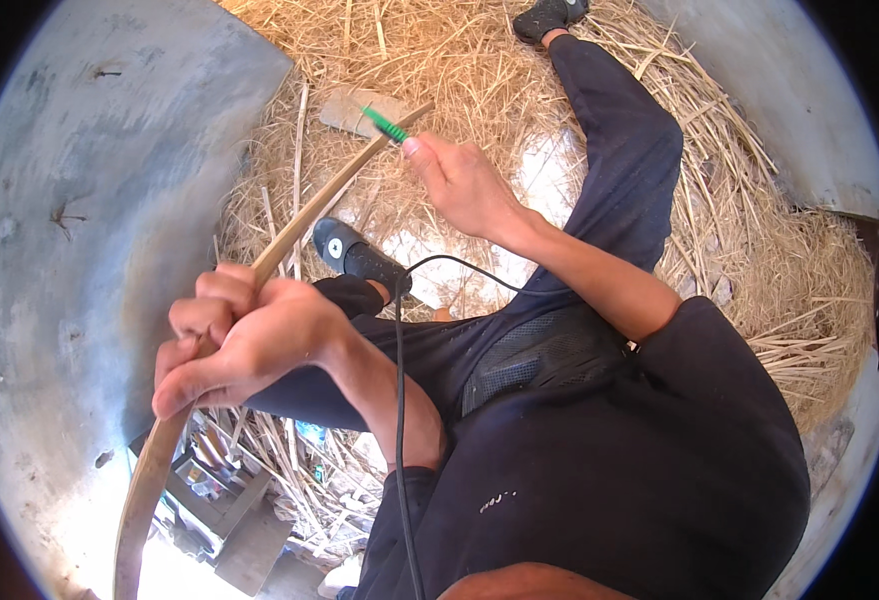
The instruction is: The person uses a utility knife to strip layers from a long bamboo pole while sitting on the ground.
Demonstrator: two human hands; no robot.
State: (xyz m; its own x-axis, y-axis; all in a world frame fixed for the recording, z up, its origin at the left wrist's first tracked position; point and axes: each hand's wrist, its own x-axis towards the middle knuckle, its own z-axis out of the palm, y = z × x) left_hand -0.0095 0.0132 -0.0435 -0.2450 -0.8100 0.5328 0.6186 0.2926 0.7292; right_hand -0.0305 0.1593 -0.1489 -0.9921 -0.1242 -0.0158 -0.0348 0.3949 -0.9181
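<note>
A long, pale strip of split wood or bamboo (311, 212) slants across the view from lower left to upper middle. My left hand (249, 340) is wrapped round it, fingers closed, partway along its length. Near the strip's far, tapering end, my right hand (464, 190) is closed round a slim green tool with dark ridges (386, 125). Part of that tool is hidden in the fist, so its exact kind cannot be made out. The tool lies close beside the strip; whether they touch is unclear.
Dry straw-like shavings (459, 60) cover the floor. A small flat block (364, 112) lies beyond the strip. Grey panels (109, 180) stand at left and right. A black cable (399, 380) hangs before me; a wooden box (219, 500) with small items sits lower left.
</note>
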